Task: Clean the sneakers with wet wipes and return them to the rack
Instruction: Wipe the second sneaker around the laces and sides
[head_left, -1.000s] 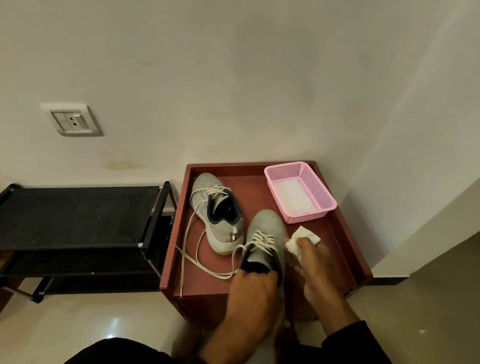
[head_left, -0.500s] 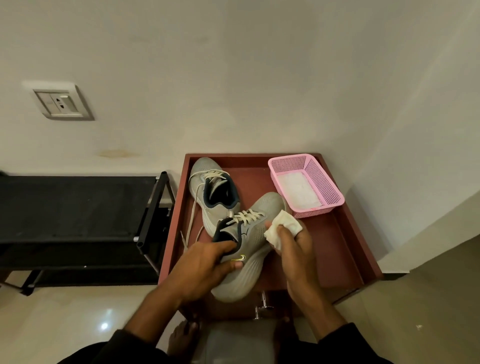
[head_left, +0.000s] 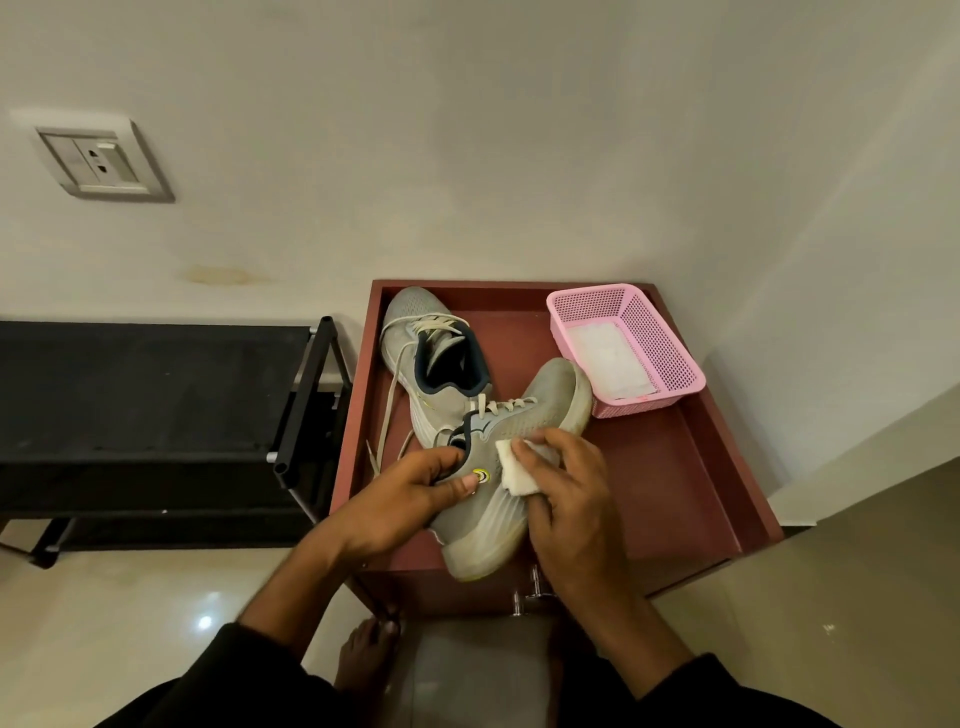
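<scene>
Sneakers, two grey ones, are on the red-brown cabinet top (head_left: 675, 483), which has a raised rim like a shallow tray and stands in the corner of the walls.

At nine o'clock from this cabinet stands the black shoe rack (head_left: 156, 395), the largest thing near it; its upper shelf is dark and I cannot tell what is below.

On the cabinet top, the first sneaker (head_left: 431, 353) lies flat at about eleven o'clock, toe toward the wall, its opening up and its long white laces (head_left: 387, 415) hanging loose toward the front edge.

The second sneaker (head_left: 519, 457) is tilted on its side, toe pointing to one o'clock, heel over the front edge at six o'clock. Its toe lies just beside the pink basket.

The pink plastic basket (head_left: 660, 353) with mesh walls sits at one o'clock on the cabinet top. Inside it, on the bottom, lies a flat white pack (head_left: 608, 358), probably the wet wipes; the label I cannot read.

The left hand (head_left: 410, 499) grips the second sneaker at the collar, fingers curled into the opening and thumb on the outer side next to a small round logo. The right hand (head_left: 566, 499) holds a folded white wet wipe (head_left: 511, 467) and presses it on the side of the same sneaker, at the middle.

On the wall at ten o'clock is a wall socket plate (head_left: 98, 161).
</scene>
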